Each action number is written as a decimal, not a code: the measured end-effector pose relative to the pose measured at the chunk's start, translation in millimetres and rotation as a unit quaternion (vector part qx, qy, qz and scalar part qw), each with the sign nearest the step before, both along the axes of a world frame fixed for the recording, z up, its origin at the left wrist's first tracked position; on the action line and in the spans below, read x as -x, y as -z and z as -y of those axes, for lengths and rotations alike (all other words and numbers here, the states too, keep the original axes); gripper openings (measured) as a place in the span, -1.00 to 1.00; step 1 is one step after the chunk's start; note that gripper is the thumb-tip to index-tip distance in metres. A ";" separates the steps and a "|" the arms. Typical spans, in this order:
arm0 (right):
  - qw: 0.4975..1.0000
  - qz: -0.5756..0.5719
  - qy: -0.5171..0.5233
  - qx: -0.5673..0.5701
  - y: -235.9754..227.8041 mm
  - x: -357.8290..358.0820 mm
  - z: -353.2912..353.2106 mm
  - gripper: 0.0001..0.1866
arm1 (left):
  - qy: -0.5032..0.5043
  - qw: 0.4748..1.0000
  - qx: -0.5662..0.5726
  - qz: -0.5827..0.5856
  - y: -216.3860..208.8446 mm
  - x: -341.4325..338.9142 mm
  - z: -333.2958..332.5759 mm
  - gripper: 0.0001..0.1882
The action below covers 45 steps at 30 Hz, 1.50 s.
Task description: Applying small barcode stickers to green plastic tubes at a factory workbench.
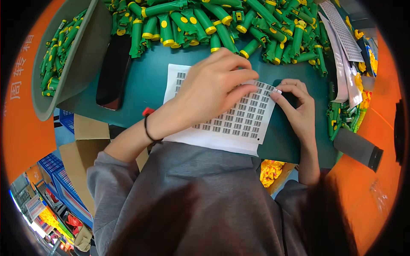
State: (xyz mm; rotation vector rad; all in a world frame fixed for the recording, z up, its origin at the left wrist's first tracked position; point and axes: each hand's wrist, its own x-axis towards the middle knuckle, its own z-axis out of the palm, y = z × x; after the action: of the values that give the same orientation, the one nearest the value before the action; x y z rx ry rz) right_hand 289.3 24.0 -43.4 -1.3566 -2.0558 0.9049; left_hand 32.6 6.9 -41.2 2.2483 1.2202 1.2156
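Observation:
A white sheet of small printed labels lies on the green table, with more white paper showing under its near edge. My right hand pinches the sheet's far right corner between thumb and fingers. Reaching across the sheet from the left, my left hand has its thumb and index finger brought close together over the upper right label rows. Whatever may be between those fingertips is too small to make out. A heap of green tubes with yellow ends lies just beyond both hands.
A grey bin of green tubes stands at left, beside a black phone. More label sheets and a dark grey cylinder are at right. An open cardboard box, blue crates and yellow pieces sit lower down.

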 end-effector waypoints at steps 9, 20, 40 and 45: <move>0.999 0.003 -0.010 -0.042 4.5 5.7 0.3 -0.89 | 0.024 0.994 -0.096 -0.054 23.4 -8.2 -7.3 -0.88; 0.884 0.294 -0.088 -0.352 -21.4 -46.3 -88.1 -0.69 | 0.042 0.985 0.132 0.102 14.7 -7.1 -9.5 -0.86; 0.911 -0.352 0.048 0.209 -13.0 6.4 -2.9 -0.59 | 0.037 0.990 0.044 0.127 11.8 -9.0 -4.2 -0.86; 0.913 -0.384 -0.016 0.140 -4.9 13.5 6.0 -0.59 | 0.049 0.983 0.088 0.153 -23.4 -6.6 -6.1 -0.88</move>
State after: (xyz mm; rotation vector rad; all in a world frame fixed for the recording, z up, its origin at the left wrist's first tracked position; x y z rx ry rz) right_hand 275.8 18.0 -38.5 -0.8704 -1.3720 1.4994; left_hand 39.2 13.0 -17.8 1.8880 1.0411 1.3006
